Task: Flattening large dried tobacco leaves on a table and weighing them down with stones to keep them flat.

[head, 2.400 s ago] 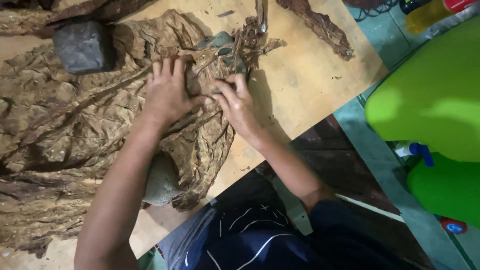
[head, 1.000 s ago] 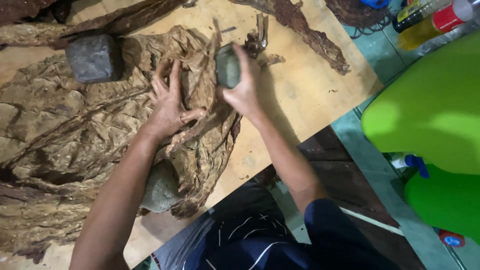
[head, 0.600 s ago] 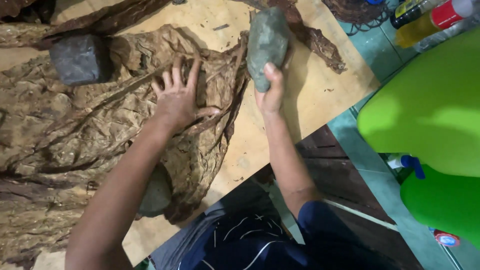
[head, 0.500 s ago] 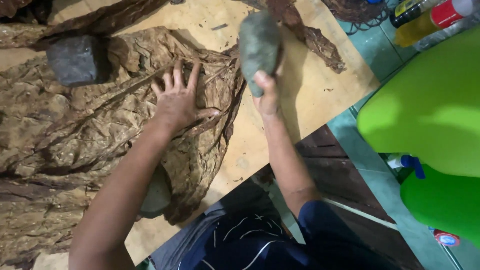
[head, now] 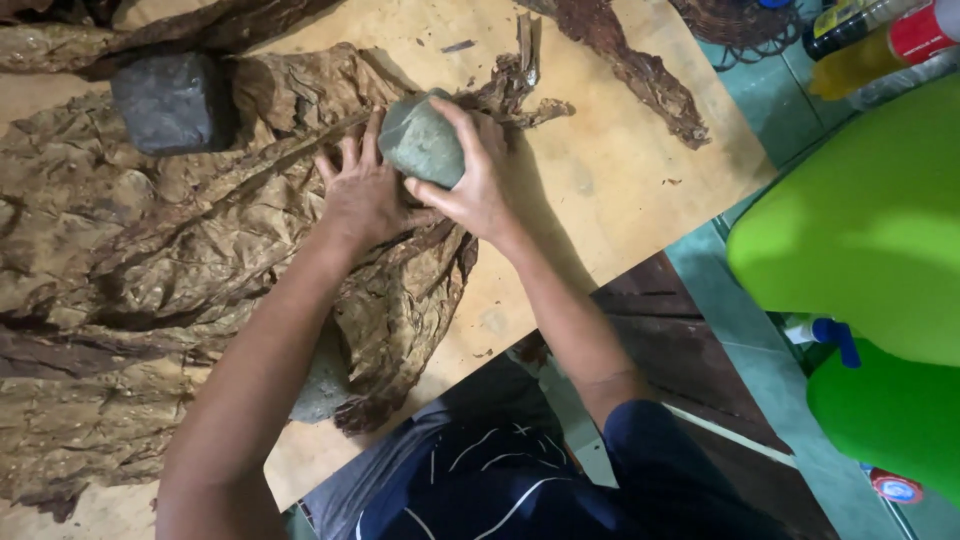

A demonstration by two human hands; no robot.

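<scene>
Large dried brown leaves [head: 150,260] lie spread in a pile over a wooden board [head: 600,180]. My left hand [head: 362,190] presses flat on the leaves, fingers apart. My right hand [head: 480,180] grips a smooth grey-green stone [head: 420,142] and holds it down on the leaves right beside my left hand's fingers. A dark squarish stone [head: 172,102] rests on the leaves at the upper left. Another grey stone [head: 322,385] peeks out under the leaf edge near my left forearm.
A strip of dark leaf [head: 630,70] lies on the board at the upper right. Beyond the board's right edge stand a bright green plastic container [head: 860,240], a blue-capped item [head: 835,335], bottles [head: 880,40] and a woven basket [head: 735,20] on a teal floor.
My right hand lifted the grey-green stone off the leaves, carried it up to the right, and has now brought it back down onto the leaves beside my left hand.
</scene>
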